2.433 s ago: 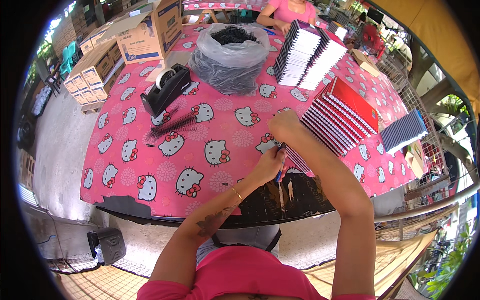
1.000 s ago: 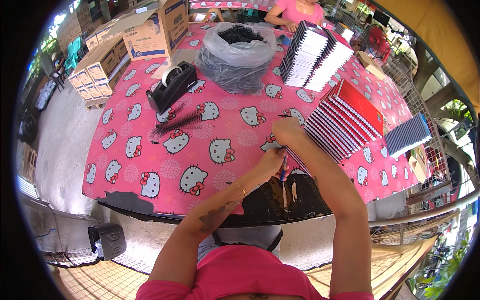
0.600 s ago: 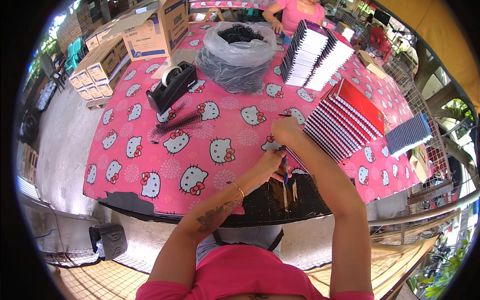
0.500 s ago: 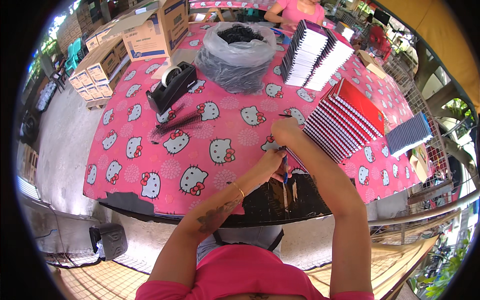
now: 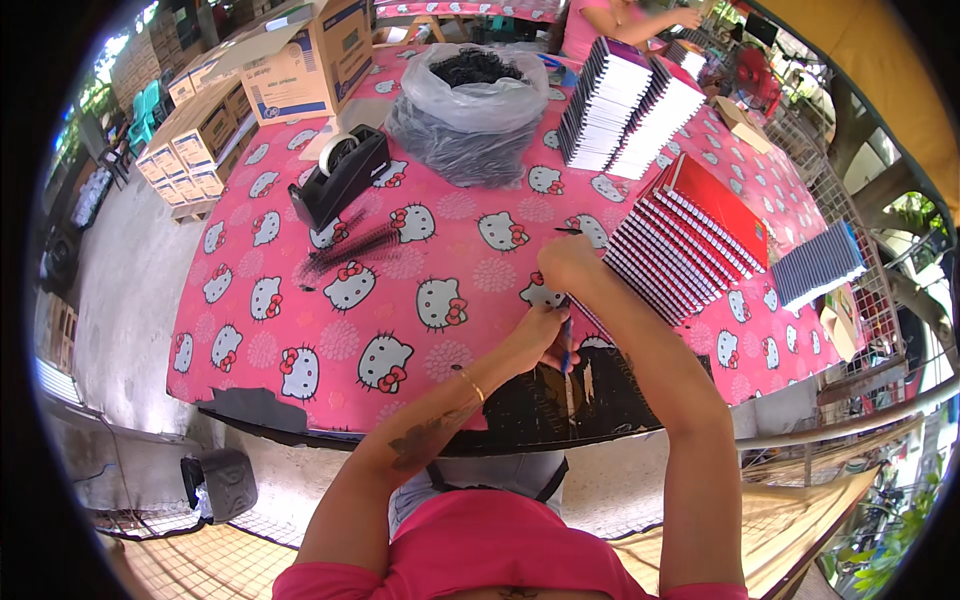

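My left hand (image 5: 547,330) is closed at the near left corner of a tall stack of red spiral-bound notebooks (image 5: 690,235). A slim blue object (image 5: 567,350) sticks out below its fingers; whether it is a pen or a tool's handle I cannot tell. Farther along the stack's left edge, my right hand (image 5: 568,264) is bent into a fist, its fingers mostly hidden. A short, thin black piece (image 5: 568,231) shows just beyond it. Loose black binding coils (image 5: 350,250) lie on the pink patterned tablecloth (image 5: 440,350) to the left.
A black tape dispenser (image 5: 340,180) stands left of a plastic bag of black coils (image 5: 465,120). White-paged notebooks (image 5: 610,115) are stacked behind the red ones, a grey stack (image 5: 818,268) at right. Cardboard boxes (image 5: 300,70) stand far left. Another person (image 5: 600,28) is across the table.
The blue object under my left hand has tilted slightly; both hands stay almost in place. Across the table, the other person has shifted and stretched an arm out to the right.
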Motion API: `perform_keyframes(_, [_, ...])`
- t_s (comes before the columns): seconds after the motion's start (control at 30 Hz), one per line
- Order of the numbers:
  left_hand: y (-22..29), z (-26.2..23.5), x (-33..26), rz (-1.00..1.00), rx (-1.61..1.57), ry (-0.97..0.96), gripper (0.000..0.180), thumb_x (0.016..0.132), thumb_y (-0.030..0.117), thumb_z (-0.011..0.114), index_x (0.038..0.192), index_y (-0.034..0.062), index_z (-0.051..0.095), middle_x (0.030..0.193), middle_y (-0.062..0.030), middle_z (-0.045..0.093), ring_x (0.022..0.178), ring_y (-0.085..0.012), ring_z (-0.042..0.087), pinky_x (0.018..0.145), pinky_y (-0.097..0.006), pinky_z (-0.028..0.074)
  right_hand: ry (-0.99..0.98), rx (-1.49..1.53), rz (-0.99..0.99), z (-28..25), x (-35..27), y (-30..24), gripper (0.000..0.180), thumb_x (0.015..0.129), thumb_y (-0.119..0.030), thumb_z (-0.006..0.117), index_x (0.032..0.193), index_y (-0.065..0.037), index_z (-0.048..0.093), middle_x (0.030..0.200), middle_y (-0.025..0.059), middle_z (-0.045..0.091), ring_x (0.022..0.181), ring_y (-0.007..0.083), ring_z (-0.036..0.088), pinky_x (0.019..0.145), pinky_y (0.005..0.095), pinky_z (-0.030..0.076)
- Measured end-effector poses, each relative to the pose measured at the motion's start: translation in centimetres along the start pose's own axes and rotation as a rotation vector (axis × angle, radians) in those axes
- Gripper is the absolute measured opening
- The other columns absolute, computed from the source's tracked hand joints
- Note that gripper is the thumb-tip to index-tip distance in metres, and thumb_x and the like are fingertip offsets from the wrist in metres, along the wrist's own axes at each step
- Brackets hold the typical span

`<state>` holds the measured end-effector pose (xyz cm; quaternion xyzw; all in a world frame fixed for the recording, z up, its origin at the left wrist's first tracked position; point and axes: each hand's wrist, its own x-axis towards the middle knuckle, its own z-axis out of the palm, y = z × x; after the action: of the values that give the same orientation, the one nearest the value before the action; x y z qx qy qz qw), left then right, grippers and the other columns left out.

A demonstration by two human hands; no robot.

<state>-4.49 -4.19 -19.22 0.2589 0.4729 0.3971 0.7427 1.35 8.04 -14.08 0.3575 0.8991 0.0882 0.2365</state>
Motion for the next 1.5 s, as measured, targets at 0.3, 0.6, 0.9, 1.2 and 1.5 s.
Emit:
perform_keyframes(0.3, [-0.7,-0.6,3.0,-0.108,-0.098,0.017,0.031,0.101,0.025,0.038,0.107,-0.0041,0.045,0.086,-0.0223,0.062,0.071,-0.0383,0.067,0.063,-0.055,0.057,0.063,-0.029,-0.021,1.3,0.6,-0.6,0.024,0.083,-0.023,0.064,0.101,-0.012,0.075,0.102,0.0058,0.072,0.090,0.0229,0.070,0.067,0.0435,0.055])
perform_keyframes(0.6, [2.0,-5.8,-2.3,0.067,0.000,-0.004,0.031,0.097,0.035,0.051,0.103,0.0042,0.047,0.076,-0.0147,0.061,0.062,-0.0289,0.065,0.053,-0.045,0.056,0.410,1.099,-0.002,0.0,2.4,-2.3,0.015,0.085,-0.013,0.062,0.098,-0.007,0.066,0.095,0.0103,0.070,0.083,0.0257,0.070,0.068,0.0419,0.056])
perform_keyframes(0.9, [3.3,-15.0,-3.6,0.504,-0.012,0.190,0.026,0.101,0.026,0.046,0.109,0.0017,0.047,0.086,-0.0142,0.063,0.070,-0.0266,0.068,0.064,-0.039,0.057,0.389,3.074,-0.241,-6.1,15.1,0.7,0.027,0.092,-0.026,0.066,0.105,-0.004,0.057,0.099,0.0143,0.063,0.099,0.0317,0.063,0.094,0.0480,0.051])
perform_keyframes(1.2, [3.7,-14.6,-4.9,0.587,0.043,0.178,0.020,0.102,0.020,0.045,0.103,0.0007,0.047,0.080,-0.0127,0.062,0.067,-0.0222,0.065,0.061,-0.035,0.055,0.671,2.986,-0.199,-13.2,11.5,-0.5,0.063,0.093,-0.044,0.059,0.138,-0.007,0.035,0.138,0.0165,0.040,0.124,0.0304,0.049,0.106,0.0491,0.036])
perform_keyframes(1.5, [4.4,-13.9,-5.9,0.564,0.121,0.235,0.019,0.101,0.018,0.046,0.112,0.0024,0.046,0.084,-0.0093,0.060,0.074,-0.0183,0.062,0.065,-0.033,0.053,1.181,0.939,-0.258,-12.8,-20.7,-1.1,0.049,0.085,-0.025,0.070,0.128,-0.005,0.055,0.123,0.0108,0.062,0.122,0.0255,0.054,0.102,0.0374,0.040])
